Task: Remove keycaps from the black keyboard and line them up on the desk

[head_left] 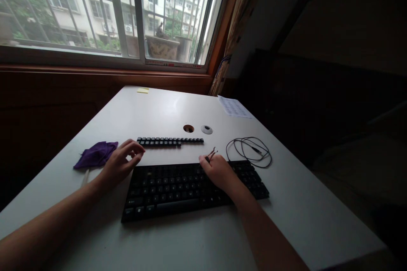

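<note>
A black keyboard (178,194) lies on the white table, with some keys gone from its top rows. My right hand (219,171) is above its right part, closed around a wire keycap puller (212,153) whose two hooked prongs point away from me. A small dark piece, perhaps a keycap, shows by my right fingertips. Past the keyboard's back edge, loose black keycaps (170,140) stand in two rows. My left hand (125,156) hovers at the left end of these rows, fingers curved and a gap between thumb and forefinger, nothing visible in it.
A purple cloth (97,154) lies left of my left hand, with a pale stick (85,176) below it. At the right is a coiled black cable (249,151). Farther back are a cable hole (188,128), its round cover (206,129), printed paper (234,107) and yellow notes (143,90).
</note>
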The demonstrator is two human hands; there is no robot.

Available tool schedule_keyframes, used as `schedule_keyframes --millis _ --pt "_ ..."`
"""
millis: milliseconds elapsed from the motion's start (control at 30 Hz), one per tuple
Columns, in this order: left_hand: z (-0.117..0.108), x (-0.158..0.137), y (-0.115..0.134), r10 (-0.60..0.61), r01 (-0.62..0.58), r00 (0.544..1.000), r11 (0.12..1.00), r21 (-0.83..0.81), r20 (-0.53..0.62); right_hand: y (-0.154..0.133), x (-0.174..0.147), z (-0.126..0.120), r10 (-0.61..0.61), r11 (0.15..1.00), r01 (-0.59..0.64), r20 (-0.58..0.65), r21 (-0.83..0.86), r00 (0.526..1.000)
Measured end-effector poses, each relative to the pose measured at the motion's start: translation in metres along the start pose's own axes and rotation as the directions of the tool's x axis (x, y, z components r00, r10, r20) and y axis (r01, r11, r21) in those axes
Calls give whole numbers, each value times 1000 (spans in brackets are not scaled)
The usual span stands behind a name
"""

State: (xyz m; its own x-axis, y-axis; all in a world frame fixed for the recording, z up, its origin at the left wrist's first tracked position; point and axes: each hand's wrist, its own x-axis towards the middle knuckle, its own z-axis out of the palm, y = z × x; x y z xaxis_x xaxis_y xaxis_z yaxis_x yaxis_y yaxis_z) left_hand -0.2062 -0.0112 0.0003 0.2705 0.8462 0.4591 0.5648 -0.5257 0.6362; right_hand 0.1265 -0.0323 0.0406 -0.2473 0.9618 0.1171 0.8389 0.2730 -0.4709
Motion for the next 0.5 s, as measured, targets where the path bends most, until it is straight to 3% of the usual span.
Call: schedule_keyframes --millis 300,500 --pt "0 -1 0 -1 1 1000 1000 3 7 6 6 3 45 998 -46 20 52 999" --pt "1 -1 0 -9 9 1000 1000 3 6 7 5 3 56 994 -53 -31 95 998"
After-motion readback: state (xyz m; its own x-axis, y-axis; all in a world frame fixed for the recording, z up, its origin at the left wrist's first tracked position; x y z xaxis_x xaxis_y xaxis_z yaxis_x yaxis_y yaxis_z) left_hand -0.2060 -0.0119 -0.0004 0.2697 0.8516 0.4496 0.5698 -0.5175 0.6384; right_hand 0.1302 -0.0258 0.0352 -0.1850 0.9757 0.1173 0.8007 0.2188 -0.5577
